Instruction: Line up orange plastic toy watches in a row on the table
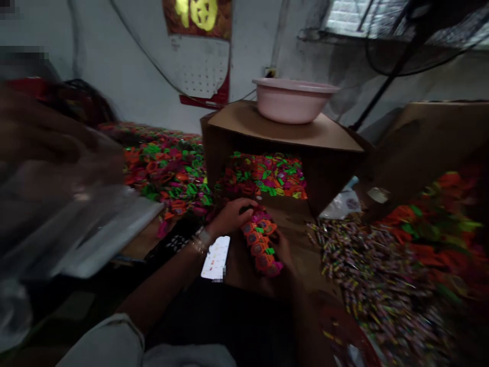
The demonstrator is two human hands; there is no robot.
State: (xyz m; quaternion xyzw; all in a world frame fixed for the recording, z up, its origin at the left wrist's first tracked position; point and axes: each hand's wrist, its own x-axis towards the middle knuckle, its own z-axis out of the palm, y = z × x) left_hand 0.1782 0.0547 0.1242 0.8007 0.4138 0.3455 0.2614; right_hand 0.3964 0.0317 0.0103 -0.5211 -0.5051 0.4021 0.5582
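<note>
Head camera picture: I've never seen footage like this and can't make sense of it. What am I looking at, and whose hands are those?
There is no machine here. One camera sits on a person's head and looks down at their own hands. The left hand and the right hand together hold a row of small orange, pink and green toys. More of these lie in an open cardboard box with a pink basin on top. A heap of small wrapped candies lies on the right, and a lit phone by the left wrist. The blur at far left is too unclear to name.
</note>
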